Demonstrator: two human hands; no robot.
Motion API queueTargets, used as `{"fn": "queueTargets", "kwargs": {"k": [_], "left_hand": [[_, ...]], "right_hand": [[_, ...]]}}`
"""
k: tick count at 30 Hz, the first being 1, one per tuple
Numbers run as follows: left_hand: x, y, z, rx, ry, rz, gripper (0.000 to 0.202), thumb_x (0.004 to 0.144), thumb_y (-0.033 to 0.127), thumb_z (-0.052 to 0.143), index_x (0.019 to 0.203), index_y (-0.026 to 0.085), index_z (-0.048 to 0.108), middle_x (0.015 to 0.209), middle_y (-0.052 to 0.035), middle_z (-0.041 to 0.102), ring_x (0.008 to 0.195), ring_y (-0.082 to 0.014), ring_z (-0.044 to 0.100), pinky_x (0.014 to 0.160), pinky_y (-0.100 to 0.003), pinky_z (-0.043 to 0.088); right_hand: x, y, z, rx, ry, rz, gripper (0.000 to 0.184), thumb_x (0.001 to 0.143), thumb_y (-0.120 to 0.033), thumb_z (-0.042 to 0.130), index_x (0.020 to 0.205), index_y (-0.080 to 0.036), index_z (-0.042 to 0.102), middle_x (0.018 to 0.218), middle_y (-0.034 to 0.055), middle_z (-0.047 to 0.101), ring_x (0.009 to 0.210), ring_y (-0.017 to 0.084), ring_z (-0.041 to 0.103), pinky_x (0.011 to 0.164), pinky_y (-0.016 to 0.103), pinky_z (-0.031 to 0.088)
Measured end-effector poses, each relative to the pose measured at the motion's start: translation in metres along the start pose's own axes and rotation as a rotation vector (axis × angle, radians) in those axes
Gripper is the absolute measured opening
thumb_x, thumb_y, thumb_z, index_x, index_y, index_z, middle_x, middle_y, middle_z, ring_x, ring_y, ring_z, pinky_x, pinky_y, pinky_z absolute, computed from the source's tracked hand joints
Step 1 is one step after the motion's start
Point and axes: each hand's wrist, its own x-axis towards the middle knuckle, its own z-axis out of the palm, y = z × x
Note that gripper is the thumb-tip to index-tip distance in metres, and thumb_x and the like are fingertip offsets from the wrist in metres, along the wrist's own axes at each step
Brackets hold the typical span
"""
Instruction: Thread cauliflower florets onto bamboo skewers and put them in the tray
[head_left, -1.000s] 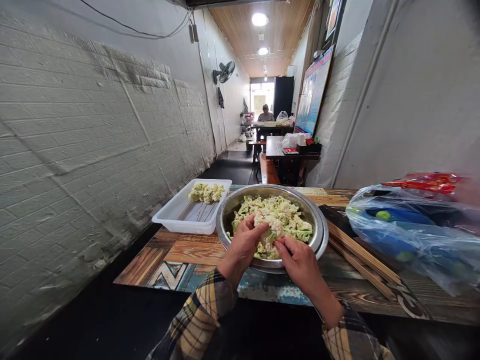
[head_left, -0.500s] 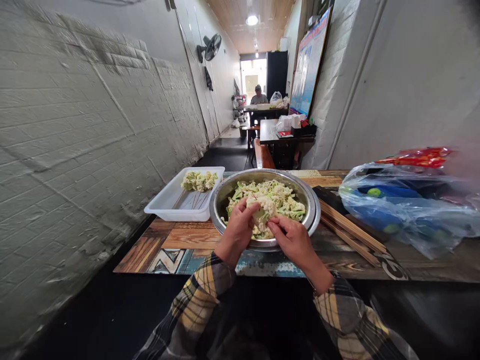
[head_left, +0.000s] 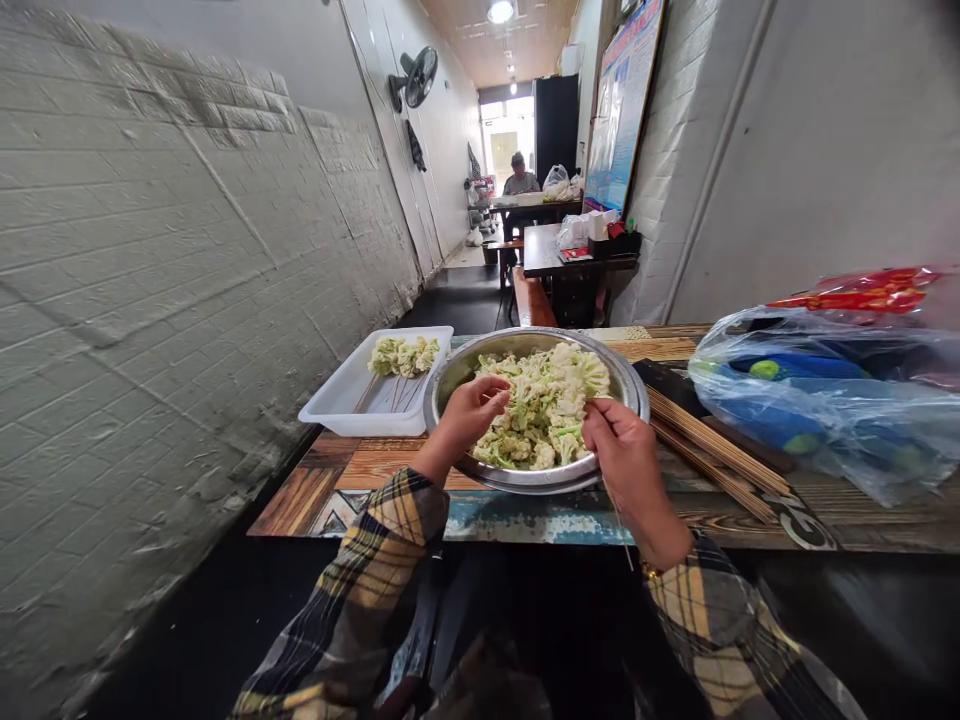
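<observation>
My right hand [head_left: 626, 445] is closed on a cauliflower skewer [head_left: 585, 378]. Its florets stand up above my fingers at the right side of the metal bowl [head_left: 637, 402], while the thin stick pokes out below my palm. Over the bowl's left part hovers my left hand [head_left: 474, 408], fingers curved and apart, with nothing in it. Loose cauliflower florets [head_left: 525, 440] fill the bowl. To the left, a white plastic tray [head_left: 337, 405] holds several finished-looking cauliflower skewers [head_left: 405, 356], their sticks pointing toward me.
Bare wooden skewers [head_left: 720, 445] lie in a bundle right of the bowl. Beyond them sits a clear plastic bag [head_left: 825, 390] with blue and green contents. A brick wall [head_left: 150, 300] runs along the left. Farther back, a person [head_left: 520, 178] sits behind another table [head_left: 544, 250].
My hands have moved apart. The right hand has carried the cauliflower to the right, and the left has let go of it and opened. The view has shifted slightly.
</observation>
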Motion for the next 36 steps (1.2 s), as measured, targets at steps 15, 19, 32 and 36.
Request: {"fn": "queueTargets", "kwargs": {"k": [15,19,32,36], "left_hand": [[0.022,-0.029,-0.001,0.898,-0.251,0.102,0.029,0.077,0.014,0.051,0.098,0.019,0.070,0.093,-0.0089,0.070,0.088,-0.0213,0.062,0.081,-0.030,0.045],[0.021,-0.031,0.002,0.918,-0.288,0.082,0.044,0.073,0.012,0.056,0.116,0.019,0.064,0.101,-0.0112,0.070,0.095,-0.0233,0.062,0.085,-0.030,0.044],[0.026,-0.022,-0.005,0.868,-0.130,0.110,0.021,0.073,0.024,0.061,0.091,0.018,0.071,0.087,-0.0070,0.064,0.077,-0.0184,0.059,0.074,-0.028,0.045],[0.036,-0.007,0.009,0.895,-0.118,0.155,0.022,0.079,0.029,0.058,0.094,0.017,0.070,0.092,-0.0093,0.064,0.082,-0.0207,0.060,0.078,-0.031,0.045]], "right_hand": [[0.023,0.007,-0.018,-0.110,-0.052,-0.042,0.023,0.086,-0.040,0.052,0.082,-0.020,0.062,0.055,-0.0036,0.046,0.049,0.013,0.042,0.047,0.025,0.033],[0.021,0.005,-0.019,-0.163,-0.067,-0.089,0.025,0.088,-0.041,0.051,0.080,-0.019,0.062,0.055,-0.0035,0.047,0.051,0.013,0.044,0.050,0.025,0.034],[0.019,0.005,-0.019,-0.197,-0.084,-0.118,0.028,0.090,-0.042,0.049,0.081,-0.019,0.061,0.055,-0.0041,0.047,0.052,0.012,0.044,0.050,0.023,0.034],[0.019,0.004,-0.018,-0.231,-0.091,-0.128,0.028,0.090,-0.041,0.049,0.081,-0.018,0.061,0.056,-0.0036,0.049,0.053,0.013,0.045,0.051,0.024,0.035]]}}
